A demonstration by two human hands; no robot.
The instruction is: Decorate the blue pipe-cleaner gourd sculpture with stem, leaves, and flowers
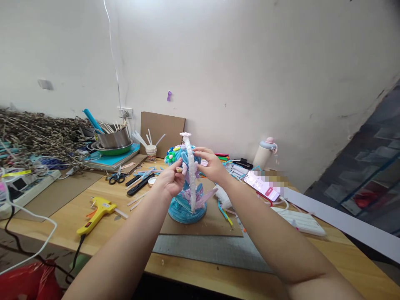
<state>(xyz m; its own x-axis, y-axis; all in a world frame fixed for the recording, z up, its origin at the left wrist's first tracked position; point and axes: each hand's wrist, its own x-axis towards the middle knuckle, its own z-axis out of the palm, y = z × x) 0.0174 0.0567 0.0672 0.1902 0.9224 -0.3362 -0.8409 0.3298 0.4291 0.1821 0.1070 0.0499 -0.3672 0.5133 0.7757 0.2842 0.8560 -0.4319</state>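
Observation:
A fuzzy pipe-cleaner craft [187,210] stands upright in front of me on a round blue base. A white wrapped stem [191,183] rises along its near side to a pale flower-shaped tip [185,134]. Colourful small flowers [171,156] sit on its blue top, and pink and lilac petals spread lower down. From the left, my left hand [170,179] grips the craft's upper part with thumb and curled fingers. My right hand [211,164] holds the same part from the right, its fingertips partly behind the blue and lilac pieces. What lies exactly between the fingertips is hidden.
A yellow glue gun [99,212] lies on the left of the table, near scissors [117,177] and black tools [140,183]. Brown cardboard [203,227] lies under the craft. To the right are a lit phone [261,185], a white power strip [301,221] and a bottle [264,155].

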